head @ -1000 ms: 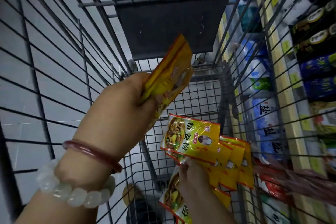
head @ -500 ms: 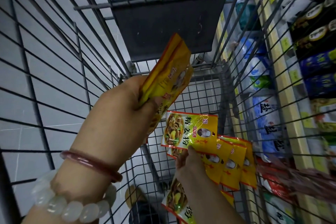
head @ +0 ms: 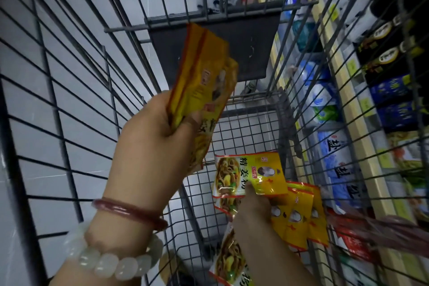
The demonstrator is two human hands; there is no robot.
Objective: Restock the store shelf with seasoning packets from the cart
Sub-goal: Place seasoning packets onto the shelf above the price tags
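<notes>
Pale grey floor tiles (head: 76, 90) showed through the grey wire shopping cart (head: 69, 69) that filled our view, and a store shelf (head: 362, 137) of blue-and-white bags (head: 336, 158) and dark bottles (head: 385, 53) ran along the right side. Our left hand (head: 157, 146), raised inside the cart, gripped a stack of yellow seasoning packets with red edges (head: 204, 81) between thumb and curled fingers; the stack stood nearly upright. A red bangle (head: 130, 212) and a white bead bracelet (head: 111, 260) sat on that wrist. Lower down, our right hand (head: 253, 213) pinched a fan of matching yellow packets (head: 250, 176), the topmost held face up with its printed noodle picture visible. Another yellow packet (head: 232, 264) lay below that hand, near the cart's bottom.
</notes>
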